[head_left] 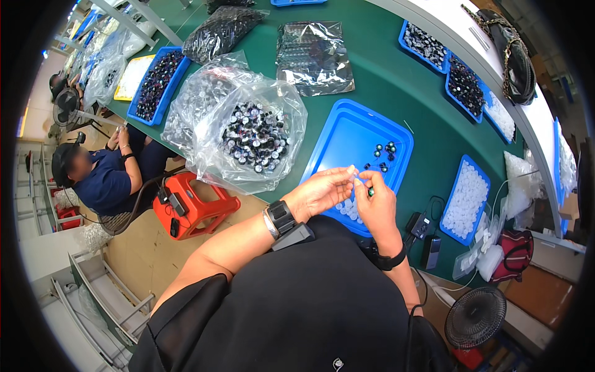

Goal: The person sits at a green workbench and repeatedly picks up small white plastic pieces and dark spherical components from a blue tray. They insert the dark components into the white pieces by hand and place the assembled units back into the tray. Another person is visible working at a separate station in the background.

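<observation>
Both my hands meet over the near part of a blue tray (328, 137). My left hand (327, 191) pinches something small and pale at its fingertips, too small to make out. Close beside it, the thumb and fingers of my right hand (377, 204) are closed, and a small dark round part with a green glint (371, 191) shows among them. Several similar black round parts (389, 147) lie in the tray beyond my hands. White caps (348, 211) sit at its near end, partly hidden by my hands.
An open clear bag of small black-and-clear parts (255, 137) lies left of the tray. Farther left stands a blue bin of dark parts (160, 84); a blue bin of white caps (466, 197) is at right. A seated person (108, 173) works beyond a red stool (193, 208).
</observation>
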`<state>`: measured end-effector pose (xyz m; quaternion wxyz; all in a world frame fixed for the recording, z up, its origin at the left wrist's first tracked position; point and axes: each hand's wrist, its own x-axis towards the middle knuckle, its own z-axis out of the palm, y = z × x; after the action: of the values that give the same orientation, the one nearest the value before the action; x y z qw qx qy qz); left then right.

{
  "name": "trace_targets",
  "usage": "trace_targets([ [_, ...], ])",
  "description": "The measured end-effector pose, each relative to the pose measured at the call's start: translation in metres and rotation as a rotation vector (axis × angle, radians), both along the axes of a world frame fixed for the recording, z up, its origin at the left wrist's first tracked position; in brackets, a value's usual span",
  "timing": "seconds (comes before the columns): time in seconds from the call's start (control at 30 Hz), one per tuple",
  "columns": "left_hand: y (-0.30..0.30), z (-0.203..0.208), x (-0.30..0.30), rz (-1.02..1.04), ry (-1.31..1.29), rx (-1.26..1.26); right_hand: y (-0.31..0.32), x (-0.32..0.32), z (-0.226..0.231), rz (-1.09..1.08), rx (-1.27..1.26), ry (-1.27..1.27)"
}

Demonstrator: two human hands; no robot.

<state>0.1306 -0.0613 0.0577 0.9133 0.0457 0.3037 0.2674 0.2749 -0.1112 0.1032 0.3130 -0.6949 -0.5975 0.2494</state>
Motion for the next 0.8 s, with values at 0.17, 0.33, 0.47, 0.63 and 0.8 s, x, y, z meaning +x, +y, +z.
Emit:
trace_targets([
  [0.17, -0.001, 0.000, -0.001, 0.005, 0.017, -0.011, -0.002, 0.006, -0.015, 0.051, 0.030, 0.018],
  [0.33, -0.003, -0.002, 0.002, -0.007, 0.047, -0.014, 0.000, 0.004, -0.010, 0.093, -0.017, -0.030],
  [0.47, -0.002, -0.007, -0.001, 0.031, 0.026, -0.023, -0.001, 0.003, -0.008, 0.056, -0.042, 0.076],
  [0.63, 0.000, 0.002, -0.002, 0.031, 0.054, -0.050, -0.003, 0.009, -0.016, 0.052, -0.111, 0.222],
  [0.8, -0.001, 0.000, 0.000, -0.001, 0.045, -0.041, 0.000, 0.006, -0.007, 0.055, -0.034, 0.130],
])
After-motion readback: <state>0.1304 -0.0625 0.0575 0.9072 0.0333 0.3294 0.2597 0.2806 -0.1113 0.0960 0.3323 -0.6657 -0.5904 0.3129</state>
